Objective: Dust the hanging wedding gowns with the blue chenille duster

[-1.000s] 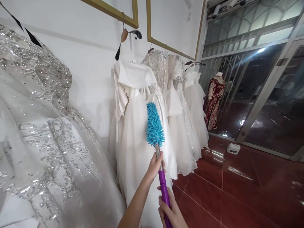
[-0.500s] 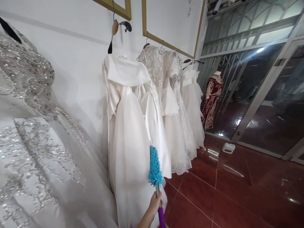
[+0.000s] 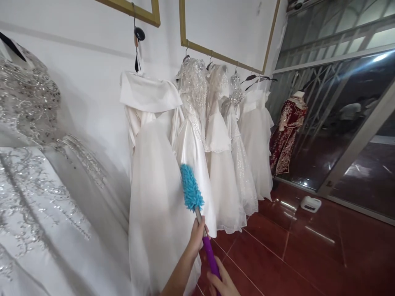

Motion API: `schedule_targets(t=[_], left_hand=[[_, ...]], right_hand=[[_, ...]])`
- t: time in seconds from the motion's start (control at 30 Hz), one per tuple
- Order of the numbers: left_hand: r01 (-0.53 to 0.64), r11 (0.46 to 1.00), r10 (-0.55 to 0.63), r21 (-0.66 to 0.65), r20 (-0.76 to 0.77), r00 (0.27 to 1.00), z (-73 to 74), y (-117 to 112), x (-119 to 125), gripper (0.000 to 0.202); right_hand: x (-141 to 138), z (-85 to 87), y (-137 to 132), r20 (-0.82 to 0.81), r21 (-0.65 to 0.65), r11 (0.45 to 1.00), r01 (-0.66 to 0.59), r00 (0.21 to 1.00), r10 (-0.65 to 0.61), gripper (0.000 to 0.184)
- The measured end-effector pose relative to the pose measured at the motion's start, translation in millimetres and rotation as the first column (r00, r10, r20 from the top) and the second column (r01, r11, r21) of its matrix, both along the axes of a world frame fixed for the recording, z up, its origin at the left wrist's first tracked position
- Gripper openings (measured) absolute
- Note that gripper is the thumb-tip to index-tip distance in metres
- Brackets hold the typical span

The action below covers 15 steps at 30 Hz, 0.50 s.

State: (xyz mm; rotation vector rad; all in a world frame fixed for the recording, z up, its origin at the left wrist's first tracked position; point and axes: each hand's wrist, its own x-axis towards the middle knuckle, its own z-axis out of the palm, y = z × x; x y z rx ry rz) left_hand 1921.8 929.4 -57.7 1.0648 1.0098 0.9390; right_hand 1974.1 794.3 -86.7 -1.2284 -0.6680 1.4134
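Note:
A duster with a blue fluffy head [image 3: 190, 187] and a purple handle [image 3: 211, 255] points up at a row of hanging white dresses. My left hand [image 3: 197, 235] is closed around the shaft just below the head. My right hand [image 3: 222, 283], at the bottom edge, grips the purple handle lower down. The blue head lies against the skirt of the nearest white dress [image 3: 157, 181], which hangs from a hook on the wall.
More white and sequined dresses [image 3: 228, 144] hang from a gold rail. A large beaded gown [image 3: 40, 185] fills the left side. A dark red garment on a mannequin [image 3: 285, 135] stands by glass doors. A small white container [image 3: 311, 203] sits on the red tiled floor [image 3: 293, 255].
The duster head dropped from the dress's upper skirt to low on it, then rose slightly. My right hand left view and reappeared. The view shifted left.

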Motion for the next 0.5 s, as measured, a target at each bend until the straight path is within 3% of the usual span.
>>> schedule_targets(t=[0.07,0.13,0.23,0.33,0.43,0.5], left_hand=[[-0.041,0.996,0.038,0.074,0.044,0.998,38.4,3.4,4.5,0.061],[-0.074,0.988,0.064,0.132,0.076,0.995,65.0,5.4,6.3,0.062],[-0.112,0.975,0.093,0.194,0.107,0.99,77.3,7.8,8.0,0.068],[-0.141,0.977,0.128,0.162,0.084,0.988,56.9,9.5,11.9,0.069],[-0.161,0.985,0.161,0.066,0.007,0.987,13.4,8.0,18.3,0.065],[-0.167,0.986,0.167,0.001,-0.046,0.985,-21.2,4.2,23.8,0.064]], right_hand=[[13.5,27.2,5.5,0.037,0.02,0.992,-0.123,0.992,0.122,0.075],[22.8,51.5,10.1,0.094,0.081,0.978,-0.193,0.978,0.185,0.076],[29.9,67.4,14.6,0.168,0.142,0.958,-0.249,0.96,0.225,0.075],[32.8,50.3,16.5,0.201,0.086,0.953,-0.292,0.942,0.271,0.079],[35.5,8.6,15.9,0.169,0.014,0.959,-0.283,0.946,0.277,0.087],[37.9,-21.9,13.0,0.135,-0.006,0.966,-0.26,0.957,0.258,0.076]])
